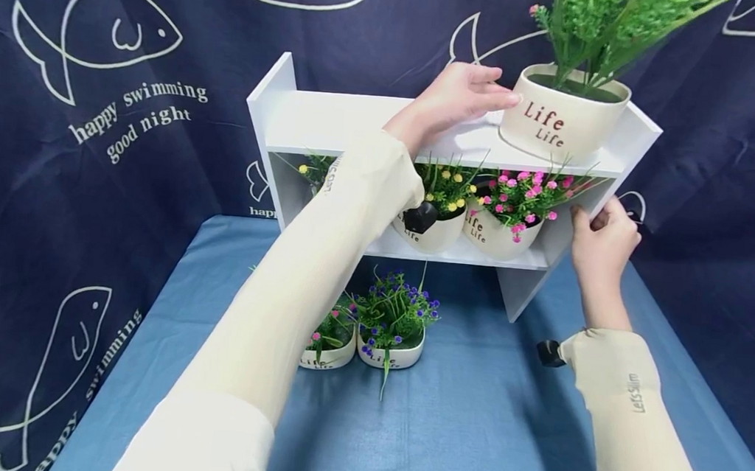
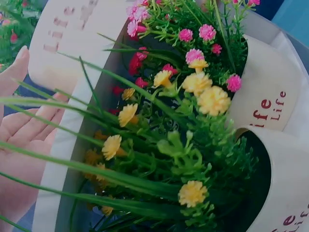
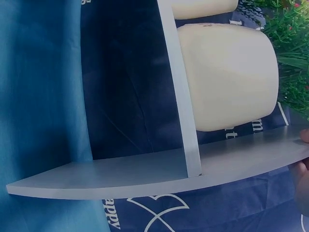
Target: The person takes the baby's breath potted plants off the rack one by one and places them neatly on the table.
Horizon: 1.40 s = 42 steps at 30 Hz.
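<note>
On the top board of a white two-tier shelf [image 1: 339,125] stands a large cream pot [image 1: 525,132] lettered "Life", holding a tall green plant [image 1: 599,38]. My left hand [image 1: 458,98] reaches over that board, fingers fairly straight, the tips at the pot's left side. In the left wrist view the same hand [image 2: 29,140] shows partly behind the board's edge. My right hand [image 1: 606,242] grips the shelf's right side panel between thumb and fingers. Only part of the right hand [image 3: 301,166] appears in the right wrist view, at the panel's edge.
The middle tier holds a yellow-flowered pot [image 1: 441,229], a pink-flowered pot [image 1: 500,234] and another plant [image 1: 316,168] partly behind my left sleeve. Below, a purple-flowered pot [image 1: 391,355] and a pink-flowered pot [image 1: 328,354] stand on the blue tablecloth [image 1: 455,434]. A dark fish-print curtain [image 1: 188,21] hangs behind.
</note>
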Tool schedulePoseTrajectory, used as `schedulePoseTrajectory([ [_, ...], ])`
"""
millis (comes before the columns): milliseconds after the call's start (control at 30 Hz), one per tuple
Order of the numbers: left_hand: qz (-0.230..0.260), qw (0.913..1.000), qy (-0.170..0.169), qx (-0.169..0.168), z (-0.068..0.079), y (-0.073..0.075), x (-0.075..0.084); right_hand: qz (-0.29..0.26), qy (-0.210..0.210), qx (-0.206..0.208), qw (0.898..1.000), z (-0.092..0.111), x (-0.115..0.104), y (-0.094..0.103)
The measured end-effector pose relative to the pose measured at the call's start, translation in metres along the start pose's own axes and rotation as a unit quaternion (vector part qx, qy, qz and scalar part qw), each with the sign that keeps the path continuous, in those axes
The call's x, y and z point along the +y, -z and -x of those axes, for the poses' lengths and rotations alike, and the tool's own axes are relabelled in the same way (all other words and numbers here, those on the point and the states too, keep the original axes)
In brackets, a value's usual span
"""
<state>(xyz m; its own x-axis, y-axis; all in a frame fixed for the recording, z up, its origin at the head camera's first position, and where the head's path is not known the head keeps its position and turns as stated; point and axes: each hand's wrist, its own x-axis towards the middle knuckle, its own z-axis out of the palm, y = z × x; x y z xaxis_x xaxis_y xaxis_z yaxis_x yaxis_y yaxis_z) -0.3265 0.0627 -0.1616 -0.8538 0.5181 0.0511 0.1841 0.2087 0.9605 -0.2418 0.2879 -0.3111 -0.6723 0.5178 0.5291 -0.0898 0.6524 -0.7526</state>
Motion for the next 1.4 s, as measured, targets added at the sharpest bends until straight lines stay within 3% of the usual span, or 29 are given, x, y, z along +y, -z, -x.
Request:
schedulePoseTrajectory([
  [100, -0.026, 0.9996, -0.006, 0.009, -0.001, -0.001, 0.001, -0.001, -0.005, -0.004, 1.0, 0.0, 0.0, 0.001],
  [200, -0.039, 0.9992, -0.01, -0.005, -0.002, -0.004, 0.0, -0.001, -0.008, -0.004, 1.0, 0.0, 0.0, 0.001],
  [433, 0.01, 0.9988, -0.014, -0.046, -0.005, -0.014, -0.005, 0.006, -0.012, 0.0, 1.0, 0.0, 0.003, -0.002],
  [533, 0.017, 0.9987, -0.015, -0.046, -0.006, -0.016, -0.006, 0.0, -0.011, -0.004, 1.0, 0.0, 0.003, -0.003],
  [767, -0.018, 0.9983, -0.041, -0.036, -0.006, -0.015, -0.005, -0.003, -0.007, -0.003, 1.0, -0.001, 0.001, -0.002],
  [1133, -0.002, 0.9974, -0.057, -0.043, -0.006, -0.019, -0.007, 0.001, -0.005, 0.002, 1.0, -0.003, 0.003, -0.003],
  [1400, -0.037, 0.9953, -0.075, -0.048, -0.005, -0.018, -0.007, 0.002, -0.011, -0.005, 1.0, -0.005, 0.005, -0.005],
])
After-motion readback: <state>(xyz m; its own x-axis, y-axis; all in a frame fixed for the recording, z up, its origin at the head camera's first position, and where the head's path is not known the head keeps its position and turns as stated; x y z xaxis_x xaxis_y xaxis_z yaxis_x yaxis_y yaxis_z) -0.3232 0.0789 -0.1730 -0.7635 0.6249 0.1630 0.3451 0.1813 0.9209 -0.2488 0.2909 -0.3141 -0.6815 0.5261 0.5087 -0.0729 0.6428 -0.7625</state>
